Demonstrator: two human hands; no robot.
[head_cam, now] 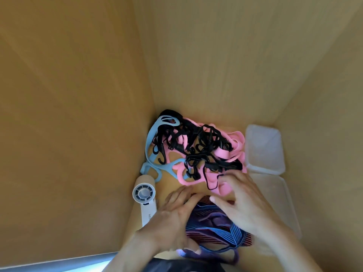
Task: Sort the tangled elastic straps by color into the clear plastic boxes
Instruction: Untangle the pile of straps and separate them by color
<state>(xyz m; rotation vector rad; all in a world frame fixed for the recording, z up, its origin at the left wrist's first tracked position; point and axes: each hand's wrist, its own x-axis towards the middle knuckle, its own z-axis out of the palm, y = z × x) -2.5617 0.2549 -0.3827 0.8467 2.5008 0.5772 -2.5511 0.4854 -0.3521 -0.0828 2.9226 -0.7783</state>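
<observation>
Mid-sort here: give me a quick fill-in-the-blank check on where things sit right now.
1. The boxes stand to the ___ of the pile.
2. The strap along the pile's left edge is light ___.
3. Between the left hand and the right hand, the fan lies nearer the ___ one.

Missing words: right; blue; left.

Single head-worn view — wide-angle, facing steeply down, close over strap pile [196, 150] between wooden walls [78, 95].
</observation>
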